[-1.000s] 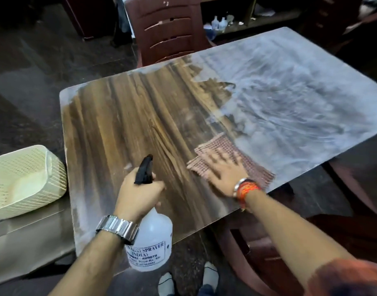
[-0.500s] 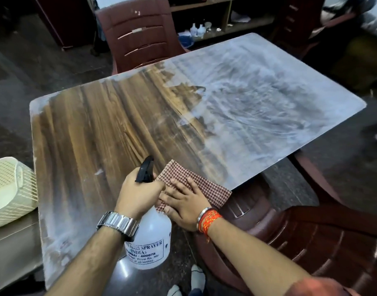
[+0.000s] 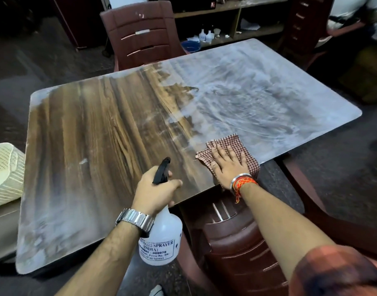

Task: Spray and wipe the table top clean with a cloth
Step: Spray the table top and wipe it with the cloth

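Right now my left grip (image 3: 156,190) is clamped round the neck of the spray bottle (image 3: 162,242), fingers curled under its black trigger head, which sticks up above the knuckles. The bottle's white body hangs just off the near edge of the desk (image 3: 87,135), label facing me. My right grip (image 3: 228,166) lies flat with its fingers spread and straight, pressing the checked cloth (image 3: 233,142) onto the desk close to the near edge. The cloth sits where the bare wood grain on the left meets the whitish film (image 3: 258,99) that covers the right half of the top. A metal watch (image 3: 135,218) is on the left wrist, and a bangle and orange threads (image 3: 244,181) are on the right. One brown chair (image 3: 140,33) stands at the far side, another (image 3: 236,242) is tucked beneath my right arm, and a cream basket (image 3: 3,171) sits off to the left, beside the desk.
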